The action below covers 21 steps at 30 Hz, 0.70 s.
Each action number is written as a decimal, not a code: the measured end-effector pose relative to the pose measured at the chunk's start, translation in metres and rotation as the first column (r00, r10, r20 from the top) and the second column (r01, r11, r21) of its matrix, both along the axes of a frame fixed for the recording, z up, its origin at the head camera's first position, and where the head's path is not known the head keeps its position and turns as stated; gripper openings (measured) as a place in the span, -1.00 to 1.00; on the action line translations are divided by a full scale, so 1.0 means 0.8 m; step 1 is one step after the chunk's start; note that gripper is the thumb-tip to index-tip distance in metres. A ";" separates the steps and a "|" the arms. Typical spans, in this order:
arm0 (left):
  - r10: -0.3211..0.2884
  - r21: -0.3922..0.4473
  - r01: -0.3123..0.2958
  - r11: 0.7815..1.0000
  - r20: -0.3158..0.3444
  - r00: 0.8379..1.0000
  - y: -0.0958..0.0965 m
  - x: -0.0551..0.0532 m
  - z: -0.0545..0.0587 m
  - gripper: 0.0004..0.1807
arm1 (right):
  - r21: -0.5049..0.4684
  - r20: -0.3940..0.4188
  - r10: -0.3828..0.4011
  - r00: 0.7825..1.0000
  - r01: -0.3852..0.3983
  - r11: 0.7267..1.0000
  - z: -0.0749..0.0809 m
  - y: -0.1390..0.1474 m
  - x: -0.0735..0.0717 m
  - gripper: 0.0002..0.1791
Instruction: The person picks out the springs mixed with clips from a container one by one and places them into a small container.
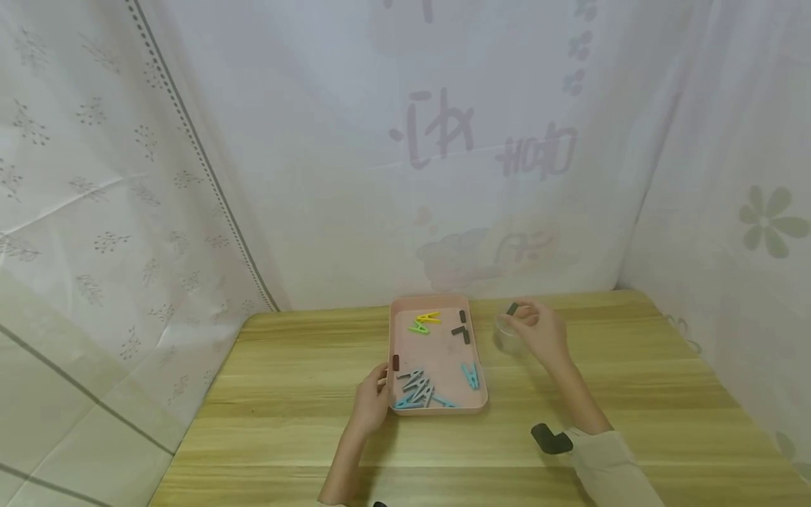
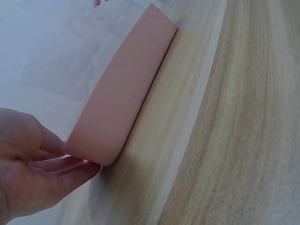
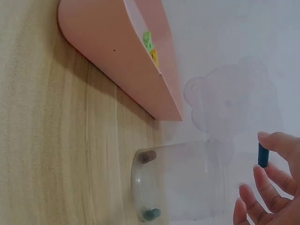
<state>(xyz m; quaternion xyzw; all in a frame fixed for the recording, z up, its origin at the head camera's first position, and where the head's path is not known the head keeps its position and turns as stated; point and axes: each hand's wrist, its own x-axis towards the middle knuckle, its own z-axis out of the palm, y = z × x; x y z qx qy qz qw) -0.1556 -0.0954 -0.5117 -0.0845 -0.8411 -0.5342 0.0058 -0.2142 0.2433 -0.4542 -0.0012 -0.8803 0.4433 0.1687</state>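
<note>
My right hand pinches a small dark green ribbed cylinder between thumb and index finger, its other fingers loosely bent. Below it in the head view stands a clear plastic cup. At the cup's bottom lie a brown ribbed cylinder and a dark green one. My left hand grips the pink tray at its near left, fingers curled against the wall and lower edge in the left wrist view. Several small dark cylinders lie along the tray's right side, and a dark brown one at its left wall.
In the tray are a yellow clothespin, a green clothespin, a pile of blue and grey clothespins, and a blue one on the right. The wooden table ends at a printed curtain behind.
</note>
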 end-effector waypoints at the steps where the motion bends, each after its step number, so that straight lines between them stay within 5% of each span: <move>1: -0.002 0.001 0.002 1.000 -0.003 1.000 0.000 0.000 0.000 -0.56 | 0.005 0.001 -0.005 1.000 0.005 1.000 0.001 0.001 0.000 -0.43; 21: 0.014 -0.016 -0.014 1.000 -0.001 1.000 0.000 0.002 0.002 -0.59 | 0.022 -0.027 -0.062 0.998 0.063 0.998 -0.005 0.010 0.008 -0.49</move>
